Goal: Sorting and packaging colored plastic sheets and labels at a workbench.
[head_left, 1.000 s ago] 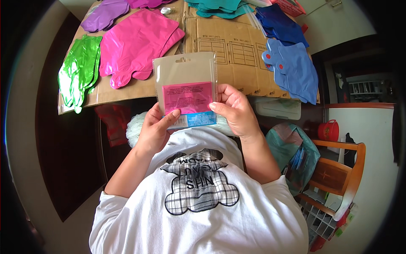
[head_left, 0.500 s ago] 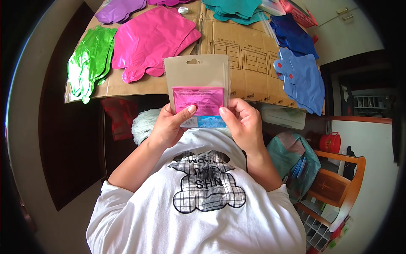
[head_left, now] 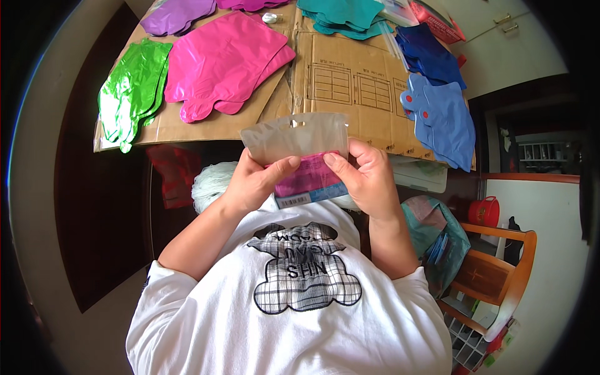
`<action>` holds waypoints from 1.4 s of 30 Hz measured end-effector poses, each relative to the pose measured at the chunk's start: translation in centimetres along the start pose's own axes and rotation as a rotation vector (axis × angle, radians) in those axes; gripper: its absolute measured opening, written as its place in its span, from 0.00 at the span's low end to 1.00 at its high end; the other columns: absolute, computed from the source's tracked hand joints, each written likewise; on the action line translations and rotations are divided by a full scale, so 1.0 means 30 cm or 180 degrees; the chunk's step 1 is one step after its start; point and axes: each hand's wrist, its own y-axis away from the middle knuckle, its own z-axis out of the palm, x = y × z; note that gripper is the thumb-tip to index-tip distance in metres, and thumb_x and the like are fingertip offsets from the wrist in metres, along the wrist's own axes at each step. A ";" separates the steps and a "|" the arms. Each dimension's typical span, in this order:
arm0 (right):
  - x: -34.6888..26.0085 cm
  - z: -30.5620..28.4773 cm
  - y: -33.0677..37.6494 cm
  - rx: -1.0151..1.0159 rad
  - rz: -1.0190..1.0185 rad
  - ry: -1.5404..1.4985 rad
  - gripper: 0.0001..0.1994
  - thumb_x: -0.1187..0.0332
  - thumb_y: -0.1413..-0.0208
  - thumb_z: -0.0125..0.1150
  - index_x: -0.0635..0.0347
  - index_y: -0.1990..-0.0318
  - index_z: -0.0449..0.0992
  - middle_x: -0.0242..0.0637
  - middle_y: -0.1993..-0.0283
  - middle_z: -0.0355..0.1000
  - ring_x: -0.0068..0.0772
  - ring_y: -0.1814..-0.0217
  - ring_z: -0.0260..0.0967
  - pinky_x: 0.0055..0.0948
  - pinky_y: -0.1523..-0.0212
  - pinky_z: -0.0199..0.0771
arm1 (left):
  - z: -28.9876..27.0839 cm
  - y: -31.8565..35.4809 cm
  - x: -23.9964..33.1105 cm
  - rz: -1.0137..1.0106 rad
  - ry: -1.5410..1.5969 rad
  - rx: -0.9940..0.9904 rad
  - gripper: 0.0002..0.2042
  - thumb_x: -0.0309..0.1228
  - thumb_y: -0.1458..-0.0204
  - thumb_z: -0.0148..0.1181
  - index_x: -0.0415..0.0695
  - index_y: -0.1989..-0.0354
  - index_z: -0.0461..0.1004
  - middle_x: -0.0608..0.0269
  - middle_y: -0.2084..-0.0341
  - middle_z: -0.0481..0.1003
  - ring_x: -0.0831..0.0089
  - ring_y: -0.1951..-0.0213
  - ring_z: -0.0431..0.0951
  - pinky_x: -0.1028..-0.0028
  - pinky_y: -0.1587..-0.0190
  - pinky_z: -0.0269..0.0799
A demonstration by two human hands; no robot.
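Between both hands, in front of my chest, is a clear plastic packet [head_left: 262,139] with a hang hole in its top edge. A folded pink piece [head_left: 297,180] lies inside it, above a blue strip with a barcode at the bottom. My left hand [head_left: 253,181] grips the packet's left side, thumb on its face. My right hand [head_left: 365,178] pinches the right side the same way. The packet's top tilts away from me and bows a little. The fingers behind it are hidden.
Cardboard [head_left: 325,47] covers the table ahead. On it lie flat foil balloons: green [head_left: 134,87], pink [head_left: 225,59], purple [head_left: 178,15], teal [head_left: 344,15], dark blue [head_left: 428,53] and light blue [head_left: 444,119]. A wooden chair [head_left: 487,275] and a teal bag [head_left: 431,231] stand at the right.
Both hands have tipped the packet, so its face looks foreshortened and its top sits lower. The thumbs have shifted slightly, and the packet's upper part now bends.
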 end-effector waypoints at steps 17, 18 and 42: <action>-0.032 0.014 -0.014 0.0355 -0.0145 -0.0021 0.06 0.73 0.42 0.60 0.65 0.68 0.73 0.27 0.77 0.71 0.13 0.76 0.62 0.19 0.74 0.64 | 0.031 -0.048 0.034 0.0200 0.0399 0.0389 0.10 0.30 0.41 0.58 0.36 0.56 0.75 0.63 0.62 0.78 0.78 0.61 0.76 0.76 0.57 0.73; -0.030 0.021 -0.023 0.0421 -0.0230 0.0199 0.06 0.73 0.42 0.60 0.65 0.69 0.73 0.28 0.78 0.70 0.13 0.76 0.62 0.20 0.74 0.64 | 0.022 -0.055 0.046 0.0158 0.0472 0.0355 0.10 0.30 0.40 0.58 0.36 0.56 0.75 0.62 0.62 0.78 0.78 0.61 0.77 0.75 0.57 0.73; 0.071 -0.089 0.133 0.0563 0.0700 -0.0852 0.10 0.66 0.38 0.59 0.64 0.58 0.75 0.31 0.72 0.75 0.18 0.79 0.71 0.17 0.79 0.65 | 0.067 -0.023 0.019 -0.0135 -0.1397 0.0216 0.10 0.31 0.41 0.60 0.35 0.61 0.78 0.71 0.75 0.76 0.86 0.72 0.70 0.82 0.70 0.69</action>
